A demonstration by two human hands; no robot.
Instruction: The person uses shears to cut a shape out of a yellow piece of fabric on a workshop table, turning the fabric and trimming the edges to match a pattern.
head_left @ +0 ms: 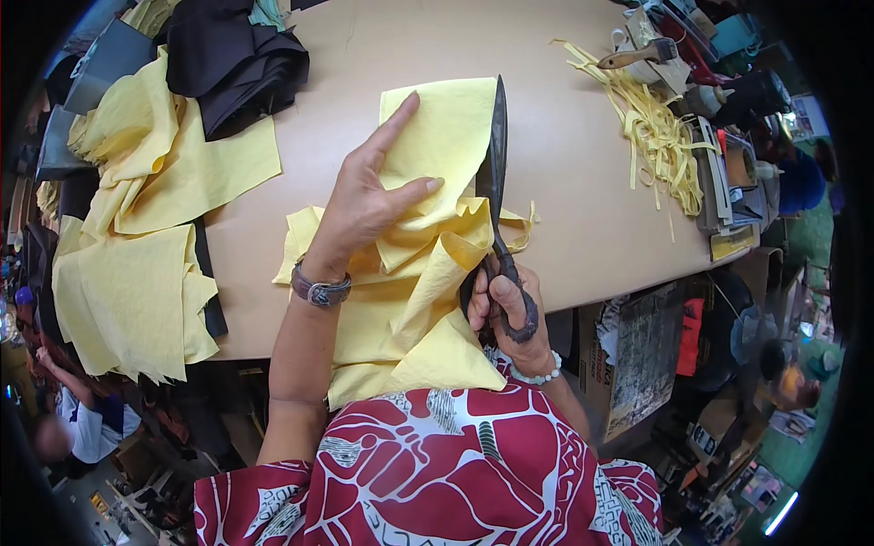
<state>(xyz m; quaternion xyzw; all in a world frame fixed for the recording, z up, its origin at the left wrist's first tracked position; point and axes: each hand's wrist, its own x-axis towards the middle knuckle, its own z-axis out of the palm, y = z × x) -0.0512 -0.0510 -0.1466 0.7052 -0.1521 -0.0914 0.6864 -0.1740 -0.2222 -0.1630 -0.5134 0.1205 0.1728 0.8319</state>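
Observation:
A yellow sheet of cloth or soft leather (442, 127) lies on the table, its far part flat and its near part bunched in folds that hang toward my lap. My left hand (369, 200) rests on it with thumb and fingers spread. My right hand (523, 314) is wrapped round the looped handles of large dark scissors (497, 155). Their blades point away from me along the right edge of the yellow sheet. Part of the lower blade and handle is hidden by the folds. A narrow yellow strip (521, 232) curls just right of the scissors.
More yellow sheets (137, 282) hang over the table's left side, with folded dark cloth (237, 68) behind them. At the right lie a heap of thin yellow strips (660, 136), a brush (637, 55) and assorted tools. A cardboard box (637, 364) stands below the table's right edge.

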